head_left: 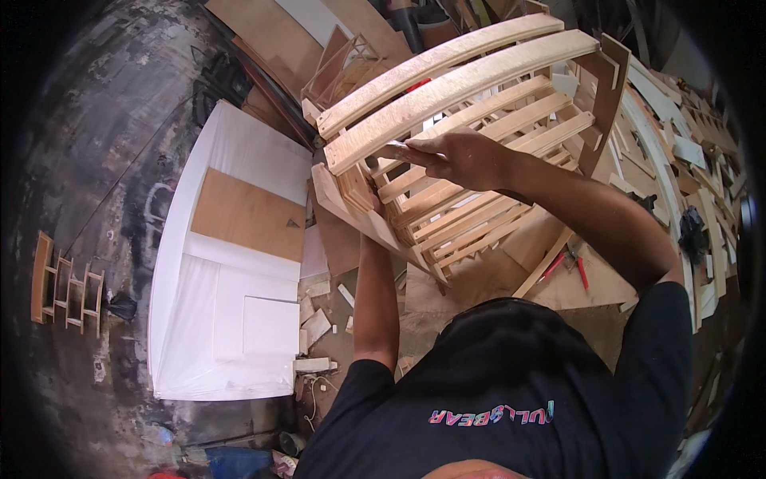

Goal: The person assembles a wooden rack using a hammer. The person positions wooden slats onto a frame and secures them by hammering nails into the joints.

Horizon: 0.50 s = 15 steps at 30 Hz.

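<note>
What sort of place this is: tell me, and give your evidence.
Probably a woodworking shop: a slatted wooden frame is in the person's hands' reach, loose wood offcuts are heaped at the right, and a red-handled hand tool lies nearby.

— What colours are surrounding the right hand (pixel 467 162)?
— The slatted frame (pixel 487 72) is showing pale tan; its end panel (pixel 613 88), right of the hand, is looking darker brown.
— What is showing left of it?
— White sheeting (pixel 187 319) is setting off a brown board (pixel 243 211); farther out, the wall (pixel 96 136) is showing mottled grey and black.
</note>
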Each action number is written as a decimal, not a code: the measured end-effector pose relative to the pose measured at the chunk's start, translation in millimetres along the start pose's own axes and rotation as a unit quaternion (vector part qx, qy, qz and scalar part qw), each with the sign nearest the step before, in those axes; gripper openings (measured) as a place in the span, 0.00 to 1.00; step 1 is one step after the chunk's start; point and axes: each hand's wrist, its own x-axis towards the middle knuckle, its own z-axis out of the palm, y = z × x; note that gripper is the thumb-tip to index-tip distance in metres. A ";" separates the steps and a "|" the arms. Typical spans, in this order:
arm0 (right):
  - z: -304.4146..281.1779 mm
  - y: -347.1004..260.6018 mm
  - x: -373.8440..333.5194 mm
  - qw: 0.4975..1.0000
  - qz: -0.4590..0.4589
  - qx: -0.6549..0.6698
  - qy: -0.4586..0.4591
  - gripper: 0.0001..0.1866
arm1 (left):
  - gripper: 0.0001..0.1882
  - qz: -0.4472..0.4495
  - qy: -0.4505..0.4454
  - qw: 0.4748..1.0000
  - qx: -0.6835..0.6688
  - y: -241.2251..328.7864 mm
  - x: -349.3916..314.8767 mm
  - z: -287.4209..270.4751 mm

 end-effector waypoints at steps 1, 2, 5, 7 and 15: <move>-1.8 -2.6 -3.7 0.999 0.039 0.028 0.012 0.31 | 0.36 -0.002 0.001 1.000 -0.001 0.5 -2.0 -1.4; -3.8 -4.3 -8.0 0.995 0.077 0.056 0.023 0.31 | 0.36 -0.003 0.001 1.000 -0.002 0.0 -1.5 -1.3; -5.4 0.2 -13.3 0.994 0.052 0.075 0.056 0.30 | 0.37 0.000 0.000 1.000 -0.002 -2.0 2.8 -0.4; -11.1 -6.7 -20.1 0.986 0.103 0.127 0.046 0.30 | 0.37 0.001 -0.001 1.000 -0.004 -1.3 2.4 -1.4; 13.7 -3.6 -11.4 0.996 -0.078 -0.030 0.022 0.30 | 0.37 -0.005 -0.003 1.000 0.004 -2.0 -0.9 -3.0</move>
